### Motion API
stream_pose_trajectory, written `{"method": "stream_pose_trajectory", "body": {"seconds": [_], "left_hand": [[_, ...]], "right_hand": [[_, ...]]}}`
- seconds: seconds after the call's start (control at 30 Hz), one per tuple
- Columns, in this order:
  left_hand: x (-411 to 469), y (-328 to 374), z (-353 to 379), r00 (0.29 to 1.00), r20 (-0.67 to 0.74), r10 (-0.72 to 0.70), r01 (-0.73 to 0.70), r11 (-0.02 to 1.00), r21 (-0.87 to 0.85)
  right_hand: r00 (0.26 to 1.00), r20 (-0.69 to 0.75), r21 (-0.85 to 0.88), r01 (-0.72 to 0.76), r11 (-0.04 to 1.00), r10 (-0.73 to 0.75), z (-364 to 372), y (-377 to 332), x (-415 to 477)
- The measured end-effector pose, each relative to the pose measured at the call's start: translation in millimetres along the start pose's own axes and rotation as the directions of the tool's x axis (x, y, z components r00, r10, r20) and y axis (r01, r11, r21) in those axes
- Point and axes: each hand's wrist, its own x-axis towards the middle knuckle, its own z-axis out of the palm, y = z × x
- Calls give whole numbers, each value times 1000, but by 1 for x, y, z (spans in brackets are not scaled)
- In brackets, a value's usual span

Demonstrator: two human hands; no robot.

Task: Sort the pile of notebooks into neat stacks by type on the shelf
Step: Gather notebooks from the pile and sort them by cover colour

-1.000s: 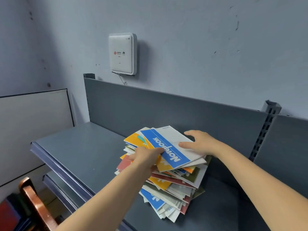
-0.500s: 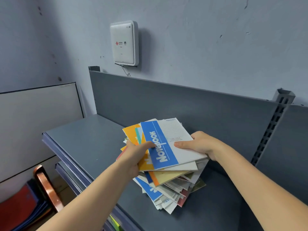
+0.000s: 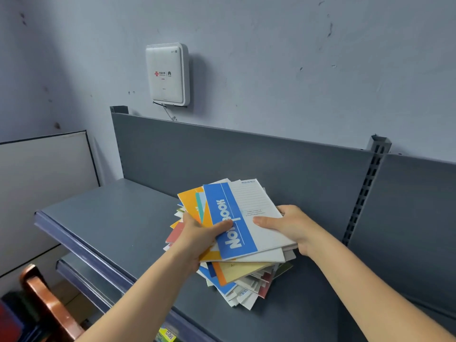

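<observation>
- On the grey shelf [image 3: 111,218], right of its middle in the head view, we see a loose pile [image 3: 246,287] of notebooks, fanned so that corners jut out at many angles.
- Over that pile we hold an upper bunch [image 3: 261,254] of a few notebooks between both hands. Whether the bunch touches the pile beneath, we cannot tell.
- Topmost in the bunch is a blue-and-white notebook [image 3: 237,208] with a broad blue band reading "Notebook" and a ruled white part on the right.
- Just under it, poking out to the left, lies an orange notebook [image 3: 191,201].
- Our left hand [image 3: 199,239] pinches the bunch at its left edge: the thumb lies across the blue band and the fingers are tucked below, out of sight.
- Our right hand [image 3: 288,225] pinches the right edge, with the thumb flat on the white cover and the fingers curled under.
- Behind the pile a grey back panel [image 3: 246,156] stands upright, ending at a slotted post [image 3: 365,188] on the right.
- Above the panel a white box [image 3: 167,75] with a small red logo hangs on the pale wall [image 3: 296,58], and a thin cable dangles from its underside.
- Below the front edge a lower shelf [image 3: 81,270] juts out.
- At the bottom left a brown wooden chair back [image 3: 49,304] shows.
- Against the left wall leans a white board [image 3: 44,181] with a dark rim.
</observation>
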Motion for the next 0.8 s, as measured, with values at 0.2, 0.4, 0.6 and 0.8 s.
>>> {"method": "stream_pose_trajectory", "body": {"seconds": [0.2, 0.4, 0.6, 0.8], "left_hand": [[-9, 20, 7, 969, 181, 170, -190, 977, 95], [-13, 7, 39, 898, 369, 239, -320, 931, 177], [-33, -19, 76, 773, 537, 339, -518, 825, 225], [-53, -50, 127, 700, 633, 329, -535, 829, 161]], "right_hand": [[995, -101, 226, 35, 974, -13, -9, 3, -36], [953, -293, 400, 47, 915, 79, -18, 38, -74], [891, -436, 505, 123, 854, 129, -29, 78, -119], [833, -537, 496, 179, 850, 137, -65, 105, -170]]}}
